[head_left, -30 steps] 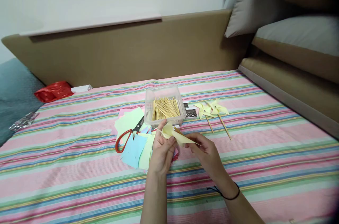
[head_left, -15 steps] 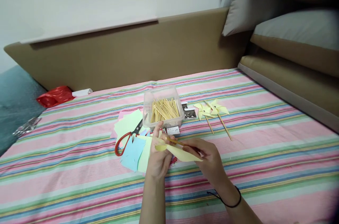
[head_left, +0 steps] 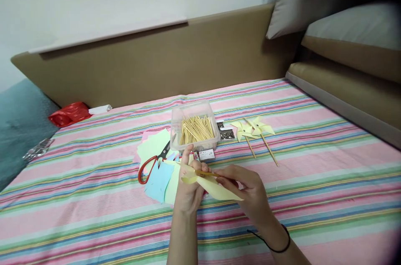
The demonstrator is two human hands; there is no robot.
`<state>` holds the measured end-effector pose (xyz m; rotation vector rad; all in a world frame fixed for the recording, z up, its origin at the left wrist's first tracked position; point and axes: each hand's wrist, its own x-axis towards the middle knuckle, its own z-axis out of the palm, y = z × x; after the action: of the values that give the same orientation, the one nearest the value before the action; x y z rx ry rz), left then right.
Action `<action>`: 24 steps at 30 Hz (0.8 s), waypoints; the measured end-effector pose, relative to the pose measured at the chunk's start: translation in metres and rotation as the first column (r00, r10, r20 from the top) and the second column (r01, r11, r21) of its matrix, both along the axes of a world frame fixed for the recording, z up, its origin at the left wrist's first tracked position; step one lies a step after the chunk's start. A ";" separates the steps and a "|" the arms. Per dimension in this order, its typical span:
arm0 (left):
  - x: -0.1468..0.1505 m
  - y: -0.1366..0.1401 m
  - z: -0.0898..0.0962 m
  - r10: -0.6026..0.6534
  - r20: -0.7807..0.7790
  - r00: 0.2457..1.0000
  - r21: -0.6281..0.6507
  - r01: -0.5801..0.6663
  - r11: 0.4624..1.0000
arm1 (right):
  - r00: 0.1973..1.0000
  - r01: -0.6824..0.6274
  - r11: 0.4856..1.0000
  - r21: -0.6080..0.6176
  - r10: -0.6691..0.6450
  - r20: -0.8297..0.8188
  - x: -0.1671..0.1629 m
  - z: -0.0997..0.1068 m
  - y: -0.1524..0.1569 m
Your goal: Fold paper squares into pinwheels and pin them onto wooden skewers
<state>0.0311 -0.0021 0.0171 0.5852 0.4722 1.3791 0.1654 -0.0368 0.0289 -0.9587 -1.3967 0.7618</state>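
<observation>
Between my hands is a pale yellow paper pinwheel point(head_left: 217, 188), seen nearly edge-on, with a thin wooden stick point(head_left: 207, 173) lying along it. My right hand point(head_left: 247, 187), with a black band on its wrist, pinches the stick close to the paper. On the other side, my left hand point(head_left: 188, 194) has one finger pointing up while its other fingers curl against the pinwheel's middle; the paper partly hides them. Just beyond stands a clear plastic box point(head_left: 194, 146) of many wooden sticks point(head_left: 196, 130). Two finished-looking yellow pinwheels point(head_left: 257, 126) lie to its right.
Red-handled scissors point(head_left: 147, 171) rest on coloured paper sheets point(head_left: 158, 181) at the left. Small bags of metal pieces point(head_left: 227, 134) and a white-labelled small box point(head_left: 206, 154) sit by the plastic box. A red plastic bag point(head_left: 70, 114) lies far left; cushions point(head_left: 351, 39) rise at right.
The view has shifted slightly, so most things sit a little further right. The pinwheel has tilted a little and its near blade hangs slightly lower; both hands keep about the same hold.
</observation>
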 end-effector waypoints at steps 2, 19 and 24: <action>0.000 -0.001 0.002 0.005 0.008 1.000 -0.008 -0.005 1.000 | 1.000 -0.005 1.000 0.023 0.006 -0.003 -0.001 0.001 0.000; 0.001 0.000 0.010 0.010 0.013 1.000 -0.025 -0.010 1.000 | 0.999 -0.033 0.998 0.052 0.031 0.029 -0.001 0.002 -0.002; 0.002 0.000 0.013 0.003 0.051 0.999 -0.047 0.000 0.999 | 0.999 -0.017 0.996 0.090 0.014 0.030 -0.001 0.002 -0.002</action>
<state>0.0329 -0.0022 0.0302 0.5100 0.4629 1.3775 0.1644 -0.0389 0.0314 -0.8930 -1.4535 0.6926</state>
